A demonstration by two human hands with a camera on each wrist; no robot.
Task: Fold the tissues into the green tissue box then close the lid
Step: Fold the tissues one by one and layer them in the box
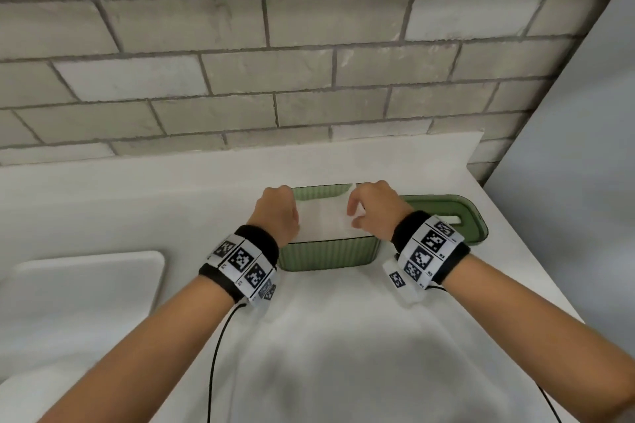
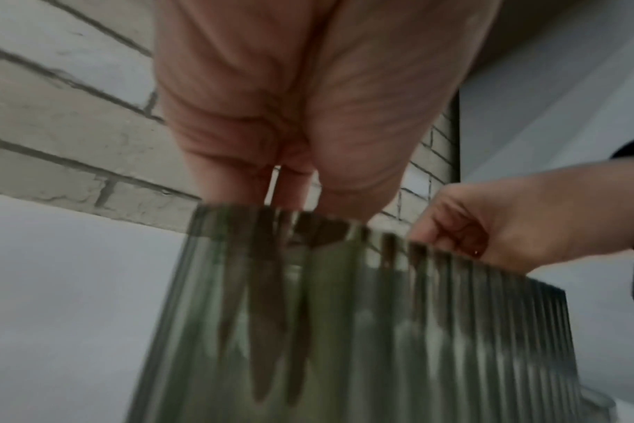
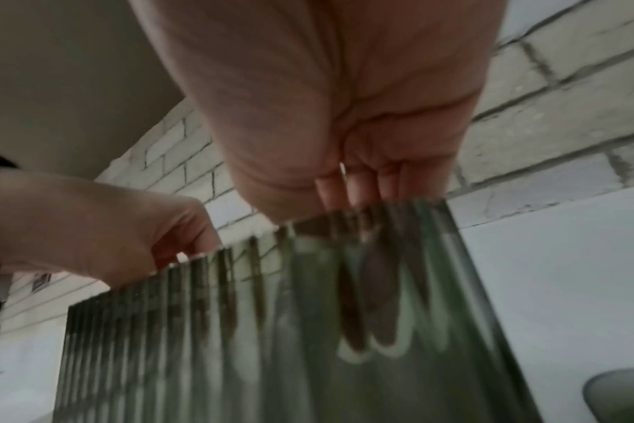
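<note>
The green ribbed tissue box (image 1: 326, 254) stands open on the white counter, filled with white tissues (image 1: 323, 216). My left hand (image 1: 278, 213) is at the box's left end and my right hand (image 1: 374, 209) at its right end. In the left wrist view my left fingers (image 2: 268, 329) reach straight down inside the box wall (image 2: 380, 329). In the right wrist view my right fingers (image 3: 377, 300) do the same, pressing white tissue against the ribbed wall (image 3: 199, 343). The green lid (image 1: 446, 213), with its slot, lies flat just right of the box.
A grey brick wall (image 1: 309, 79) runs behind the counter. A white rectangular tray (image 1: 86, 288) lies at the left. A pale panel (image 1: 584, 148) closes off the right side, and the counter's right edge (image 1: 536, 282) runs diagonally beside the lid.
</note>
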